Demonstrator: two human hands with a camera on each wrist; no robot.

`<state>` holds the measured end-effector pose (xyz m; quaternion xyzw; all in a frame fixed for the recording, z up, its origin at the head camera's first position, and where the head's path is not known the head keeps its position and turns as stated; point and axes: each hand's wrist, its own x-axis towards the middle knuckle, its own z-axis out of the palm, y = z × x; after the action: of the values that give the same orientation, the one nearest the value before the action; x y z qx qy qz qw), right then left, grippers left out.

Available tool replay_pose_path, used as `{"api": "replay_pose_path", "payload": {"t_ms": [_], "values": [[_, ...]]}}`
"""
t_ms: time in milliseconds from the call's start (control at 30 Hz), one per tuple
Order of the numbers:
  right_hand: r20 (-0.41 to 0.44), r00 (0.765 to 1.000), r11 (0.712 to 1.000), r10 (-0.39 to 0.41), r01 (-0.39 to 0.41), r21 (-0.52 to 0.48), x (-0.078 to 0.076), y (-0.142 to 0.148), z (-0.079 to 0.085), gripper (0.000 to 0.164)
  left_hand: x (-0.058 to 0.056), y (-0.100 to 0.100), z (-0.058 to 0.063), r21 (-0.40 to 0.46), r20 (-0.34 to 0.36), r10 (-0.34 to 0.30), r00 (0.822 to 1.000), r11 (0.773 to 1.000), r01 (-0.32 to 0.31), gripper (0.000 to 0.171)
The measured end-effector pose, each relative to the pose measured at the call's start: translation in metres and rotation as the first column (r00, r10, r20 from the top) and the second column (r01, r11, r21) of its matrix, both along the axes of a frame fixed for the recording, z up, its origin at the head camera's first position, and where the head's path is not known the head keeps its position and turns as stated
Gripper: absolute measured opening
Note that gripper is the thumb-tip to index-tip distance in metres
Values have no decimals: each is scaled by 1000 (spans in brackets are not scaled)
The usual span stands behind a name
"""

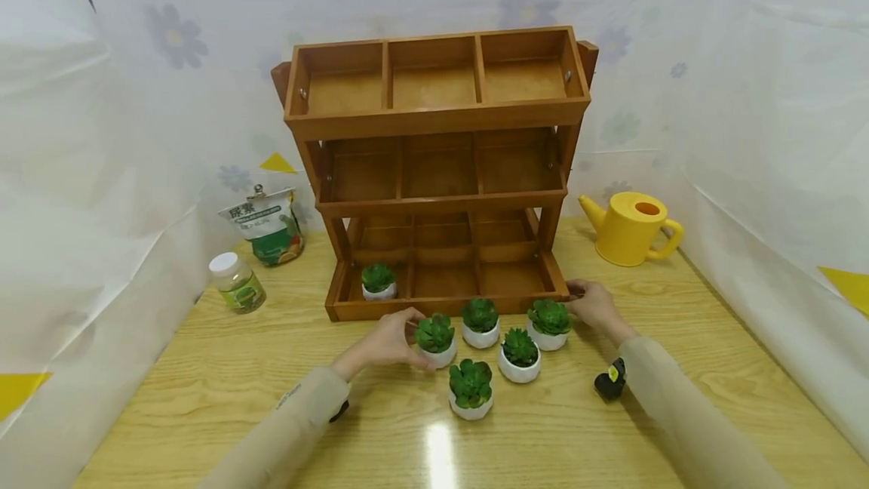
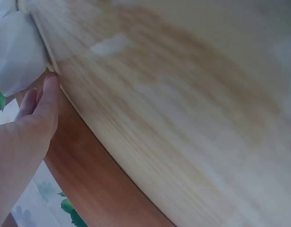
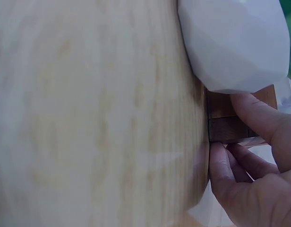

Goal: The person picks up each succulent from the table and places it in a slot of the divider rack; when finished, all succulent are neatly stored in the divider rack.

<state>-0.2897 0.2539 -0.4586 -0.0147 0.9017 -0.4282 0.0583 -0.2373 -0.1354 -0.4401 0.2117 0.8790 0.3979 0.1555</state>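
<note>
My left hand (image 1: pixel 388 339) is beside a potted succulent (image 1: pixel 436 340) in a white pot, thumb near its lower left and fingers at its upper left. The left wrist view shows these fingers (image 2: pixel 50 92) close against the white pot (image 2: pixel 19 52); contact is unclear. At the rack's right front corner is my right hand (image 1: pixel 597 308), thumb and fingers apart, beside another potted succulent (image 1: pixel 549 323). Its thumb (image 3: pixel 259 113) reaches the edge of the white pot (image 3: pixel 235 42) in the right wrist view. Three more succulents (image 1: pixel 480 323) (image 1: pixel 519 355) (image 1: pixel 471 389) stand on the table.
A three-tier wooden rack (image 1: pixel 437 118) with compartments stands behind. One succulent (image 1: pixel 378 281) sits in its bottom left front compartment. A lidded jar (image 1: pixel 237 283) and a clipped bag (image 1: pixel 267 225) are at left, a yellow watering can (image 1: pixel 630 229) at right, all on the wooden table (image 1: pixel 204 383).
</note>
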Motion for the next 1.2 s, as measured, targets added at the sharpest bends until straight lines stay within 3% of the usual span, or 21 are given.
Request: {"api": "replay_pose_path", "payload": {"t_ms": [500,1200], "values": [[-6,1000,1000,-17,17,13,3,-2,4,53,-8,3,-1,-46,-61,-71,996,997,68,70],[-18,1000,1000,-8,8,26,2,-1,3,52,-6,4,0,-11,-33,-75,997,997,75,73]]}}
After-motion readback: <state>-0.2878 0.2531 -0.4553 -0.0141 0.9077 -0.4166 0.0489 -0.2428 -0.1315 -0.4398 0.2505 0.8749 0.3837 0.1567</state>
